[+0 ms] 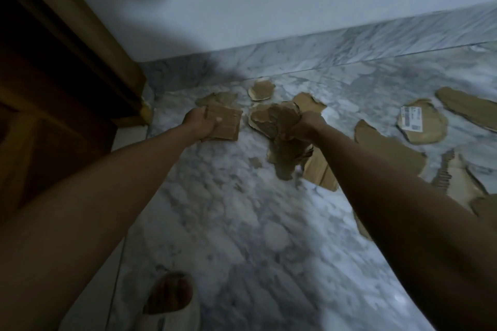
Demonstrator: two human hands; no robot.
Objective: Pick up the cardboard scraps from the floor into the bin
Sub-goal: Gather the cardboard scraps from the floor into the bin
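A wooden door (61, 67) stands at the floor's far left corner. The left hand (200, 122) has its grip clamped on a flat scrap (226, 123). Just right, the right hand (302, 126) has its grip clamped on a crumpled bundle (285, 142). More scraps (387, 148) lie on the marble floor (242, 223) toward its right edge, one bearing a label (411, 118).

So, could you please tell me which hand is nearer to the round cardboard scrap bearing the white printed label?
Right. The right hand, gripping crumpled scraps, is left of the labelled scrap; the left hand is farther left.
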